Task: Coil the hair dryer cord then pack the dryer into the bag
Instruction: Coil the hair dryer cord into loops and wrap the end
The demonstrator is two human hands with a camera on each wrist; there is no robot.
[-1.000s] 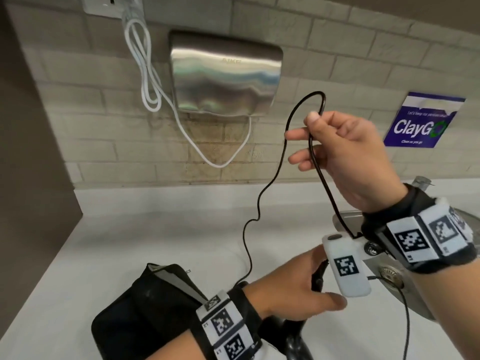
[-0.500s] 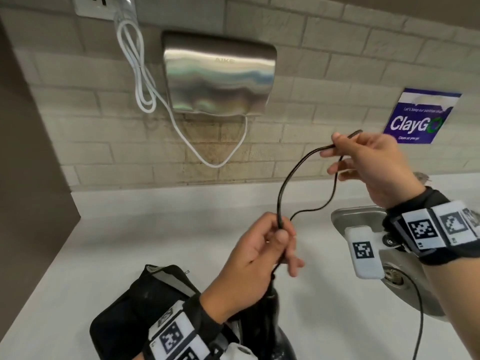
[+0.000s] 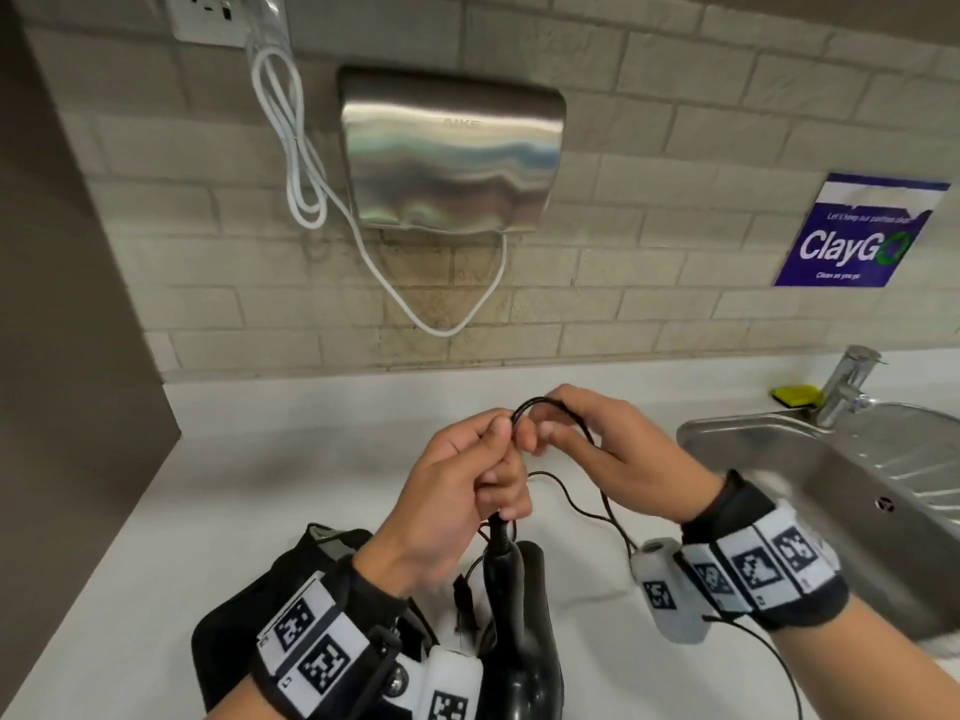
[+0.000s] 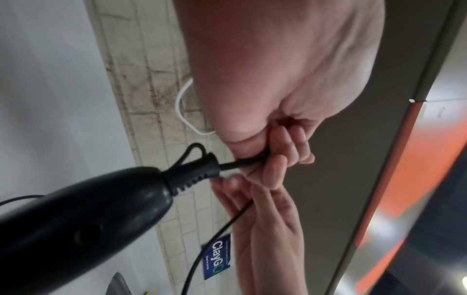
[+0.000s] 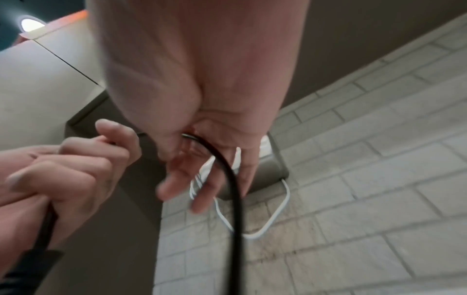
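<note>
While the left hand clenches the thin black cord just above the glossy black hair dryer, the right hand pinches its loop; a black fabric bag lies on the white surface.

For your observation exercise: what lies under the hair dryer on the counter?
The black bag lies on the counter beside and partly beneath the hair dryer. The left hand and wristband hide the overlap, so whether the dryer rests on it is unclear.
</note>
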